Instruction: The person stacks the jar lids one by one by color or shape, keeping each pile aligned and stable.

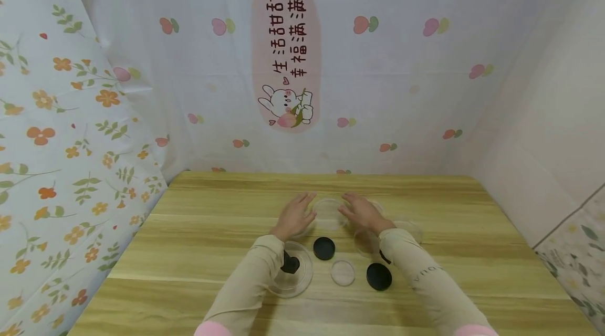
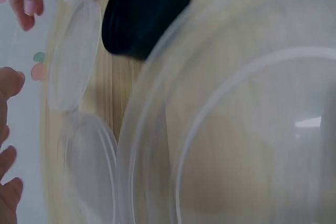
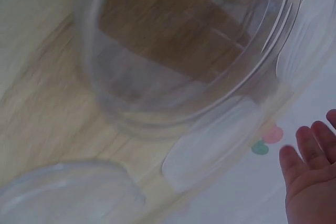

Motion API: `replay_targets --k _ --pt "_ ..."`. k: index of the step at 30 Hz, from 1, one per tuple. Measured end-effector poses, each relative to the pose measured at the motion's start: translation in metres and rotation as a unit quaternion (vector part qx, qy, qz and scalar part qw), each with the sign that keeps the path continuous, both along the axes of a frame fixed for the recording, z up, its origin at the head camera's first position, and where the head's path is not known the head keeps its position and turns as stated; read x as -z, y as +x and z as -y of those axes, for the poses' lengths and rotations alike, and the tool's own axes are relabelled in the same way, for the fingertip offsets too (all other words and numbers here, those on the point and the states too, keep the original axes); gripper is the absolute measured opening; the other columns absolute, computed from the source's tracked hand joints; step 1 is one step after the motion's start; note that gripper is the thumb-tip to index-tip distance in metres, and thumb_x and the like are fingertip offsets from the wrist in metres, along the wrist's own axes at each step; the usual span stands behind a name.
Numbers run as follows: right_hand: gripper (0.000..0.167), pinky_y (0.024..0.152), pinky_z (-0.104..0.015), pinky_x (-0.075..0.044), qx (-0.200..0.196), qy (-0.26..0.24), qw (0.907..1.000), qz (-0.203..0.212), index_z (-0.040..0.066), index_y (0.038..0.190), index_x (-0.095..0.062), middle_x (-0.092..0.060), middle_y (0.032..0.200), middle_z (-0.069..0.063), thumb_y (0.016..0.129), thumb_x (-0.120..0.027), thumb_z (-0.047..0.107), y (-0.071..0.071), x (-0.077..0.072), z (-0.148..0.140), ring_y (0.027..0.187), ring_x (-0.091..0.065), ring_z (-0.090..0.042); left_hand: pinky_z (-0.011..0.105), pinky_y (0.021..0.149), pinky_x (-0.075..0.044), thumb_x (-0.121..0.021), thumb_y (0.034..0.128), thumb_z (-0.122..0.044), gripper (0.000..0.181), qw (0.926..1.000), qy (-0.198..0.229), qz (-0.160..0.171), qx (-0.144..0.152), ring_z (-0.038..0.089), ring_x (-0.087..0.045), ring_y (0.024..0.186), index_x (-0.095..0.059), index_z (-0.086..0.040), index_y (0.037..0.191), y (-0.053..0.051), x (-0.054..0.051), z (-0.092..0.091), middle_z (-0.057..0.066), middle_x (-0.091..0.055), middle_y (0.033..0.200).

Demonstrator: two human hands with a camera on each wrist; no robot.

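My left hand (image 1: 294, 216) is above the back half of the table, its fingers loosely extended. Opposite it, my right hand (image 1: 365, 213) has its fingers spread and relaxed. A clear round plastic lid (image 1: 329, 213) lies between them; whether fingertips touch its rim, I cannot tell. Both palms look bare in the wrist views, where the left fingers (image 2: 9, 187) and right fingers (image 3: 312, 150) hold nothing. Under the left forearm is a large clear round dish (image 1: 302, 283). A clear round container (image 1: 364, 244) sits beside the right wrist, partly hidden by the sleeve.
Two black round pieces, one in the middle (image 1: 324, 248) and one nearer (image 1: 379, 276), lie on the wooden table (image 1: 198, 273). A small clear disc (image 1: 342, 273) is between them. Another clear round piece (image 1: 410, 230) lies right of the right forearm. A printed cloth (image 1: 198, 73) hangs behind.
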State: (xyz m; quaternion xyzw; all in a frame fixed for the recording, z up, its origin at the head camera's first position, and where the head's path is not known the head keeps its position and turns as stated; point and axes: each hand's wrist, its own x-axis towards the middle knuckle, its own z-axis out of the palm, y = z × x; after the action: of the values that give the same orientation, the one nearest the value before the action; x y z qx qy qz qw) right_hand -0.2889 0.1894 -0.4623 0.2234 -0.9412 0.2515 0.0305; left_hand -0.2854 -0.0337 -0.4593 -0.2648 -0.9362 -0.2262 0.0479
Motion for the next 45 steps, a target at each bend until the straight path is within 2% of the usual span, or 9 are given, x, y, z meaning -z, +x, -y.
replay_targets --k 6,13,25,28,32,35,36,43,45 --pt "0.048 0.091 -0.044 -0.037 -0.019 -0.036 0.9990 -0.018 -0.007 0.120 -0.048 -0.049 0.120 -0.024 0.089 -0.053 0.029 -0.018 0.020 -0.003 0.111 -0.045 -0.036 0.045 0.093 -0.036 -0.055 0.0878 -0.017 0.052 0.9912 0.107 0.076 -0.015 0.032 -0.039 0.119 -0.036 -0.007 0.135 -0.001 0.005 -0.010 0.017 -0.040 0.132" --pt "0.037 0.073 -0.038 -0.049 0.048 -0.055 0.9972 0.017 -0.012 0.119 -0.047 -0.051 0.112 -0.028 0.086 -0.055 0.003 -0.002 0.006 0.007 0.091 -0.057 -0.035 0.045 0.083 -0.043 -0.056 0.0865 -0.011 0.051 0.9722 0.196 0.124 -0.035 0.034 -0.049 0.106 -0.037 -0.001 0.132 -0.001 0.011 -0.013 0.024 -0.048 0.121" --pt "0.025 0.075 -0.034 -0.048 0.101 -0.068 0.9915 0.045 -0.007 0.108 -0.059 -0.062 0.096 -0.017 0.084 -0.057 0.002 -0.010 0.022 0.003 0.088 -0.058 -0.027 0.043 0.078 -0.045 -0.056 0.0849 -0.006 0.046 0.9635 0.214 0.154 -0.046 0.034 -0.054 0.097 -0.041 0.007 0.126 0.001 0.005 -0.012 0.026 -0.055 0.107" --pt "0.025 0.068 -0.031 -0.049 0.077 -0.072 0.9943 0.017 -0.002 0.105 -0.062 -0.063 0.091 -0.012 0.083 -0.061 0.011 -0.061 0.095 -0.023 0.082 -0.059 -0.022 0.043 0.078 -0.045 -0.056 0.0845 -0.004 0.045 0.9639 0.209 0.159 -0.045 0.034 -0.054 0.097 -0.042 0.007 0.125 0.000 0.004 -0.013 0.026 -0.055 0.107" --pt "0.032 0.057 -0.026 -0.048 0.058 -0.074 0.9953 -0.021 0.010 0.099 -0.066 -0.063 0.082 0.000 0.079 -0.065 0.035 -0.151 0.223 -0.068 0.072 -0.058 -0.012 0.041 0.078 -0.046 -0.056 0.0844 -0.003 0.044 0.9636 0.200 0.169 -0.054 0.033 -0.054 0.097 -0.043 0.006 0.125 -0.002 0.003 -0.014 0.025 -0.055 0.107" --pt "0.033 0.058 -0.027 -0.048 0.060 -0.063 0.9960 -0.021 0.012 0.100 -0.067 -0.063 0.083 0.001 0.079 -0.063 0.037 -0.167 0.240 -0.073 0.073 -0.058 -0.012 0.040 0.077 -0.047 -0.057 0.0841 -0.003 0.043 0.9634 0.200 0.168 -0.060 0.032 -0.055 0.095 -0.044 0.005 0.124 -0.004 0.003 -0.015 0.024 -0.056 0.106" --pt "0.031 0.057 -0.027 -0.048 0.064 -0.058 0.9958 -0.028 0.009 0.099 -0.067 -0.063 0.082 -0.001 0.080 -0.063 0.034 -0.159 0.229 -0.069 0.072 -0.058 -0.013 0.040 0.076 -0.047 -0.057 0.0839 -0.003 0.043 0.9634 0.201 0.167 -0.062 0.031 -0.055 0.094 -0.045 0.005 0.124 -0.004 0.003 -0.015 0.024 -0.056 0.105" --pt "0.024 0.066 -0.032 -0.049 0.096 -0.056 0.9920 0.059 -0.007 0.103 -0.061 -0.061 0.087 -0.016 0.085 -0.057 0.008 -0.027 0.039 -0.002 0.080 -0.058 -0.025 0.036 0.073 -0.048 -0.057 0.0818 0.001 0.040 0.9619 0.211 0.161 -0.068 0.030 -0.057 0.091 -0.048 0.005 0.121 -0.004 0.005 -0.017 0.024 -0.056 0.103" --pt "0.023 0.065 -0.032 -0.049 0.110 -0.054 0.9904 0.064 -0.009 0.101 -0.061 -0.061 0.085 -0.016 0.084 -0.057 0.006 -0.014 0.022 0.005 0.079 -0.058 -0.025 0.036 0.072 -0.048 -0.058 0.0812 0.003 0.039 0.9606 0.218 0.157 -0.070 0.031 -0.057 0.090 -0.049 0.006 0.120 -0.003 0.006 -0.018 0.024 -0.056 0.102"
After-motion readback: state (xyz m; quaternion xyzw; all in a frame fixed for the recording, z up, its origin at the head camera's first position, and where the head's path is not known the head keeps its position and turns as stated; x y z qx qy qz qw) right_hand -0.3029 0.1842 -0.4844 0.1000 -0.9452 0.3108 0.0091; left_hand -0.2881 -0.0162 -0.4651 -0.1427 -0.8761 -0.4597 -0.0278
